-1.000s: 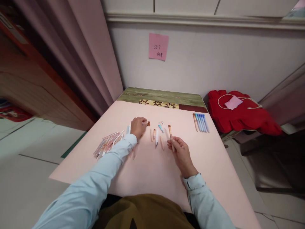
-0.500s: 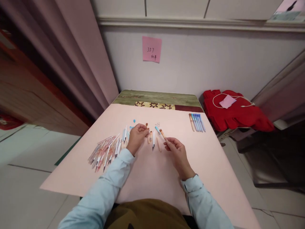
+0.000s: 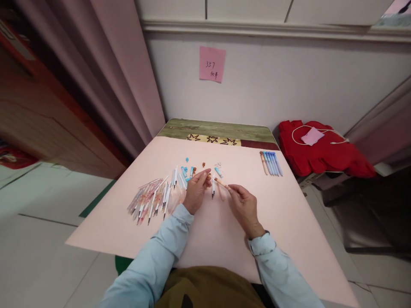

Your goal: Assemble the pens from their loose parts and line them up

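Observation:
My right hand (image 3: 245,208) is closed on the lower end of an orange-and-cream pen barrel (image 3: 221,183), whose brown end points left. Facing it, my left hand (image 3: 196,192) pinches a small brown pen part (image 3: 209,176), mostly covered by the fingers. The two held pieces are close together; whether they touch I cannot tell. Between the hands, white pen refills (image 3: 213,190) lie on the pink table cover beside a pale barrel half (image 3: 221,194). Farther back sit a brown pen topper (image 3: 203,164), a light-blue barrel piece (image 3: 218,172) and small clear bits (image 3: 218,165).
A pile of refills and clear barrel parts (image 3: 146,200) spreads at the left. Blue pieces (image 3: 183,172) lie behind my left hand. Several assembled pens (image 3: 272,164) stand in a row at the back right. A red cloth (image 3: 324,154) with a white cable is beyond the right edge.
My left hand has moved right, toward the barrel in my right hand, with the brown part in its fingers. The barrel now lies flatter. The whole view has shifted slightly.

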### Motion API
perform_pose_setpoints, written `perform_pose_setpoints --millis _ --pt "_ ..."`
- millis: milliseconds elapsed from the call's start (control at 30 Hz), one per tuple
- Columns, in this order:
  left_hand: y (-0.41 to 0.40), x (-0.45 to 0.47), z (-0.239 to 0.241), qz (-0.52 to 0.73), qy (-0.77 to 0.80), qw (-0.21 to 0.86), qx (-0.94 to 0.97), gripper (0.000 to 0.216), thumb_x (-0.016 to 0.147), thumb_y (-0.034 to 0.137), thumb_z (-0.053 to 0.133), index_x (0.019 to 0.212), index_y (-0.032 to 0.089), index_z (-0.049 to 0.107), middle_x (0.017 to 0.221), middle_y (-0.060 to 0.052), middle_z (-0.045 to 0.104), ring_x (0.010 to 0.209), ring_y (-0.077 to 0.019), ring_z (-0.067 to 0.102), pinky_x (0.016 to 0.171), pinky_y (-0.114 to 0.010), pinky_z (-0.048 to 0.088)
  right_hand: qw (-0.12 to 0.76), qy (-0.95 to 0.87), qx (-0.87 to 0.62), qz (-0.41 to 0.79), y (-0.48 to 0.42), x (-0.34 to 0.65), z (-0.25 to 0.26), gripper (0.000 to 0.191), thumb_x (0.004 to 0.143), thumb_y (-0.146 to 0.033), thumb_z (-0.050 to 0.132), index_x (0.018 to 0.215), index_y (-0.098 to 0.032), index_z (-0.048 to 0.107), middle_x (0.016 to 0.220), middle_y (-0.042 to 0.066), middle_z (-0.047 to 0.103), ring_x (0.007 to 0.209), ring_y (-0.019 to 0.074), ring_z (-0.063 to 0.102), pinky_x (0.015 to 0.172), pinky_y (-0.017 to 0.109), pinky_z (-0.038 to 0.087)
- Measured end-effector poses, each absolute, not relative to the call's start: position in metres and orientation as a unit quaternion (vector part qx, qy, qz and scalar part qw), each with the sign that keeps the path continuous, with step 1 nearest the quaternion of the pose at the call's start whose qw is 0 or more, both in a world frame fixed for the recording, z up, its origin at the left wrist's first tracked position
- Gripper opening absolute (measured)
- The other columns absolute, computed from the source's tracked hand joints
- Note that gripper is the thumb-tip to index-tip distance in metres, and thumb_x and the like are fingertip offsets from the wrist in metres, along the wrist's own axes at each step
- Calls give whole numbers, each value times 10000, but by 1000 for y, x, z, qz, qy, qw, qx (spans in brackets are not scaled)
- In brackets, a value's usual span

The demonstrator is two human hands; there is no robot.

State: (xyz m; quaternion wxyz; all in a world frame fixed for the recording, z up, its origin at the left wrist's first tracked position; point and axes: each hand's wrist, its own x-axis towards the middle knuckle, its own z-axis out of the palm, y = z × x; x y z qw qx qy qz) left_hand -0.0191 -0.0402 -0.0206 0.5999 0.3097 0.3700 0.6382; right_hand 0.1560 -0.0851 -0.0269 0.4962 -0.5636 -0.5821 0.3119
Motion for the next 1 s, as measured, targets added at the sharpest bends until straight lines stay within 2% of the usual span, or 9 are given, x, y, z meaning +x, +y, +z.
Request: perform_pose_setpoints --millis 200,367,767,1000 --pt "-41 -24 -24 647 354 608 293 320 783 312 748 1049 144 686 879 -48 681 740 -115 637 773 -291 509 500 -606 -549 285 -87 151 -33 216 899 -354 595 993 -226 741 973 49 755 890 217 694 772 300 541" --pt "-42 -33 -25 645 362 608 288 244 785 309 747 950 152 659 838 -34 681 716 -126 653 767 -303 523 497 -615 -552 267 -87 148 -37 199 905 -338 598 1001 -233 737 977 46 752 901 216 695 791 311 550" --pt "-47 -32 -22 617 383 604 329 259 790 339 733 964 155 678 844 -48 701 722 -135 658 748 -308 541 487 -621 -555 263 -88 147 -41 197 911 -327 597 1032 -246 730 1007 50 745 941 229 688 821 342 557" --pt "-47 -31 -17 611 420 570 354 258 757 330 761 939 158 699 801 -44 712 706 -138 661 731 -295 527 479 -639 -561 218 -88 147 -37 186 901 -309 607 1022 -252 737 988 44 749 904 217 685 835 357 551"
